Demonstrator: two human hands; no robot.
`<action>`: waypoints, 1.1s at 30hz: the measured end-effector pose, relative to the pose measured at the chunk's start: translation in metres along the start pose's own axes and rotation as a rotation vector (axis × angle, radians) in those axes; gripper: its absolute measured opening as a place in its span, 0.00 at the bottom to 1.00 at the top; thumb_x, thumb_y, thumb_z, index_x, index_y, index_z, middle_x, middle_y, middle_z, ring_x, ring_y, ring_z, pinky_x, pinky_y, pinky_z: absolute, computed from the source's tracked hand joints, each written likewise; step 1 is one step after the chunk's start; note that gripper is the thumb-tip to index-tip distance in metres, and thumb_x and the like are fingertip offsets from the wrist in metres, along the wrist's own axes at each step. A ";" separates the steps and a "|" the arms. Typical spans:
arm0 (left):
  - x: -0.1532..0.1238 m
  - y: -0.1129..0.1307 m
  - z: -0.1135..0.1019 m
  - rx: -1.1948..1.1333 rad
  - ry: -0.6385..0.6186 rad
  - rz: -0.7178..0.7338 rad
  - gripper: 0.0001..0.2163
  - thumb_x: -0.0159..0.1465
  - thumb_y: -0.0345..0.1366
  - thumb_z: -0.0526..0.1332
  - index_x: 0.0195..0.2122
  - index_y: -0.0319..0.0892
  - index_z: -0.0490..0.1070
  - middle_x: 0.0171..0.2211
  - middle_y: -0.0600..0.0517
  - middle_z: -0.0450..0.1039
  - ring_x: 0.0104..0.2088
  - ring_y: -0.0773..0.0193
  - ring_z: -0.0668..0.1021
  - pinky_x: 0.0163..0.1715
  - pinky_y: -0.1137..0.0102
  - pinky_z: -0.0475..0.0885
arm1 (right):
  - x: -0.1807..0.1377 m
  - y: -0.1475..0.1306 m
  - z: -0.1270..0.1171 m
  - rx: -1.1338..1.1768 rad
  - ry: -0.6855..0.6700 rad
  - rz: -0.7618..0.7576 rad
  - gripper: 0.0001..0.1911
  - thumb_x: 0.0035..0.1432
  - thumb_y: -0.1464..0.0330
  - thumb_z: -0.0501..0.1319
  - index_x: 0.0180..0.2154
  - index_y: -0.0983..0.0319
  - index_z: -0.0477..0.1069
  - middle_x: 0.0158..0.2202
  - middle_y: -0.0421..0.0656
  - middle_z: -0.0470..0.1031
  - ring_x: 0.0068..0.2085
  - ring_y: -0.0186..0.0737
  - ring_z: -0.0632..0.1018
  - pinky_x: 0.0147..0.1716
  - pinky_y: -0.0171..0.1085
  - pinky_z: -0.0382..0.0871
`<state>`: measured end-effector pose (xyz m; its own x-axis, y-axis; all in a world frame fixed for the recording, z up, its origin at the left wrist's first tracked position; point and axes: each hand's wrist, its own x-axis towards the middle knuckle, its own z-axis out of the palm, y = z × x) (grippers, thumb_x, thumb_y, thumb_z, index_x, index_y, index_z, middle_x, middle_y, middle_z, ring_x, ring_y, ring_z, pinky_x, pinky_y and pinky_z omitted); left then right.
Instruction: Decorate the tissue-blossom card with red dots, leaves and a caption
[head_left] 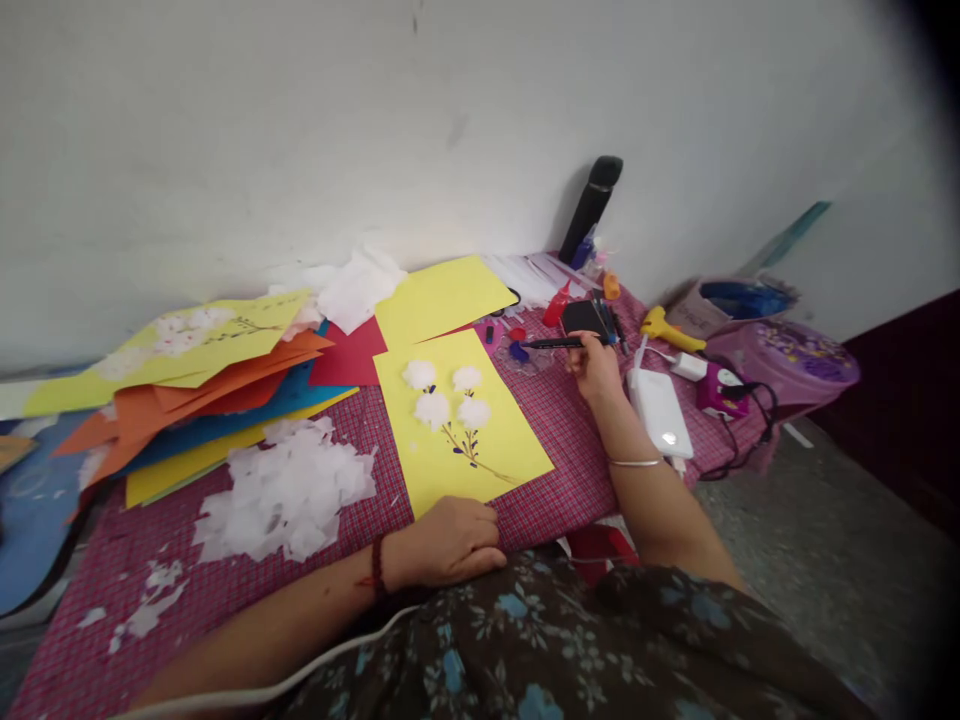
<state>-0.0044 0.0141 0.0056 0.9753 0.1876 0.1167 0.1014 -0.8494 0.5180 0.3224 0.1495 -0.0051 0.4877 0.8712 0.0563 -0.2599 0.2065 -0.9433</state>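
Note:
A yellow sheet (495, 440) with white tissue flowers and a painted stem lies on the pink checked cloth (570, 420). My left hand (450, 540) rests at the sheet's near edge, fingers curled under, with nothing visible in it. My right hand (596, 365) is out past the sheet's far right corner, closed on a thin black brush (551, 343) whose tip points left over a small paint palette (517, 352).
A heap of torn white tissue (285, 495) lies left of the sheet. Stacked coloured papers (195, 390) fill the far left. Paint bottles, a black flask (591, 205), a yellow glue gun (667, 328), a white power bank (660, 410) and a purple box (787, 360) crowd the right.

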 end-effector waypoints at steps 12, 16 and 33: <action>0.003 -0.003 -0.018 -0.318 0.046 -0.139 0.31 0.72 0.55 0.26 0.26 0.44 0.57 0.26 0.52 0.67 0.28 0.65 0.68 0.31 0.69 0.64 | 0.006 -0.001 -0.003 0.024 0.051 0.050 0.11 0.49 0.60 0.65 0.31 0.60 0.72 0.11 0.30 0.60 0.13 0.27 0.59 0.13 0.30 0.56; 0.004 -0.005 -0.016 -0.362 0.052 -0.180 0.30 0.72 0.55 0.28 0.27 0.44 0.57 0.26 0.53 0.66 0.28 0.65 0.66 0.31 0.69 0.64 | 0.004 -0.003 -0.002 0.002 0.039 0.061 0.13 0.48 0.58 0.66 0.31 0.60 0.71 0.11 0.30 0.60 0.13 0.27 0.59 0.13 0.30 0.56; 0.119 -0.077 -0.163 0.291 0.160 -0.719 0.12 0.69 0.38 0.53 0.36 0.40 0.73 0.33 0.49 0.77 0.33 0.64 0.76 0.34 0.70 0.65 | -0.017 -0.032 0.003 0.121 -0.025 0.005 0.10 0.54 0.59 0.65 0.34 0.58 0.71 0.14 0.30 0.58 0.16 0.28 0.61 0.17 0.31 0.57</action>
<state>0.0714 0.1823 0.1180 0.6130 0.7894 -0.0307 0.7649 -0.5833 0.2732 0.3202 0.1291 0.0253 0.4658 0.8828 0.0612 -0.3614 0.2529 -0.8975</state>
